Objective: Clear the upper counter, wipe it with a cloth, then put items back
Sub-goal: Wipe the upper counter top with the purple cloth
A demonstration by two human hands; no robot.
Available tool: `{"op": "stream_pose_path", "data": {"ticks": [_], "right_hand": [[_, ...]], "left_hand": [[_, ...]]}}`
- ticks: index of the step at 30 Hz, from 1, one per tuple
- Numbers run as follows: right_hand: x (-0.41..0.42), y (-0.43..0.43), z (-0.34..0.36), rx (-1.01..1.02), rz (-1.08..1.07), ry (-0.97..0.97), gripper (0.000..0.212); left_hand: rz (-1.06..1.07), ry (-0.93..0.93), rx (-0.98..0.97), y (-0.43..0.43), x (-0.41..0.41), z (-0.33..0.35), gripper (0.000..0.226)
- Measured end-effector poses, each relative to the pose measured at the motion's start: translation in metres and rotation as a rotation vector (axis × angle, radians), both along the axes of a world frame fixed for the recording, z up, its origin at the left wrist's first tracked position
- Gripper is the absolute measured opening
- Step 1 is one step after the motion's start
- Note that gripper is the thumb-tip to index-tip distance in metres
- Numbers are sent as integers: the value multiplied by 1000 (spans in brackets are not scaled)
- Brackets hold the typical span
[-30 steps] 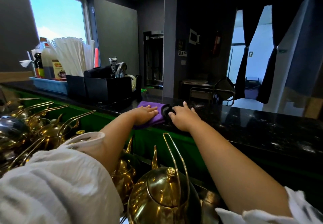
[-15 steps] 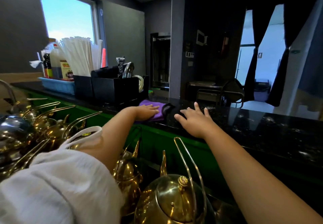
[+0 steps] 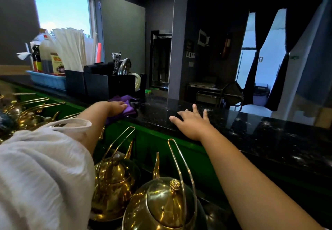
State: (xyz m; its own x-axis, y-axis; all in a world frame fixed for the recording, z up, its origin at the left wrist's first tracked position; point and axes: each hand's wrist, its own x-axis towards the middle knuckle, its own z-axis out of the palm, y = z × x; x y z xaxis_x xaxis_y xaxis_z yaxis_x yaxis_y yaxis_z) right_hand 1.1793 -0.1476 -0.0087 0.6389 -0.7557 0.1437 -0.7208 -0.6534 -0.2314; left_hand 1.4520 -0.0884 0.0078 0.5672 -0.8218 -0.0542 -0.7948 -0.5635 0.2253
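Golden teapots [image 3: 161,202] are seen from 6 to 9 o'clock; dark curtains [image 3: 265,25] are hung at 2 o'clock.

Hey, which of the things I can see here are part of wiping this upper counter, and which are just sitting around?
In the job:
purple cloth under the left hand
upper counter, right hand open over it
black organiser and blue tray at its far end

Lying about:
brass teapots below the counter
window
curtains
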Motion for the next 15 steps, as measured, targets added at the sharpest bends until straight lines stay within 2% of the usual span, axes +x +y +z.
{"op": "stream_pose_path", "data": {"ticks": [5,12,15], "right_hand": [[0,-1,0,-7,-2,3,68],[0,-1,-1,-24,-14,28,70],[1,-2,-1,-21,-13,34,71]], "left_hand": [[24,-47,-2,12,-3,-3,49],[119,-331,103,11,-26,-5,46],[136,-362,160,10,-25,-2,51]]}}
